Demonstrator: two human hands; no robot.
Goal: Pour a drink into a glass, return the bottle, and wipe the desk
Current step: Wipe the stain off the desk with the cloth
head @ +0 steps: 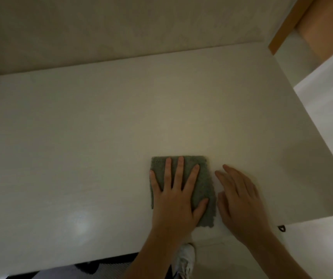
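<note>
We see a grey-green cloth (202, 190) lying flat on the white tabletop (81, 137), in its near right part, close to the front edge. The cloth is a folded rectangle whose long axis runs from the near edge toward the far wall, leaning slightly so that its near end sits a little further right than its far end. Our left hand (176, 200) lies palm down on it, the fingers (179, 168) spread and stretched out flat, pressing rather than grasping, their tips reaching almost to the cloth's far edge. The hand hides much of the cloth's left and middle; only its right strip, far corners and ragged near right corner show.

Our right hand (240, 200) rests just beside the cloth's right edge, on the bare tabletop, its fingers loose and extended, holding nothing; it is blurred, so we cannot tell whether it touches the cloth. Both forearms are cut off by the lower frame.

Below the front edge a white shoe (184, 260) shows on the floor, partly hidden by the left forearm. The scene is dim.
</note>
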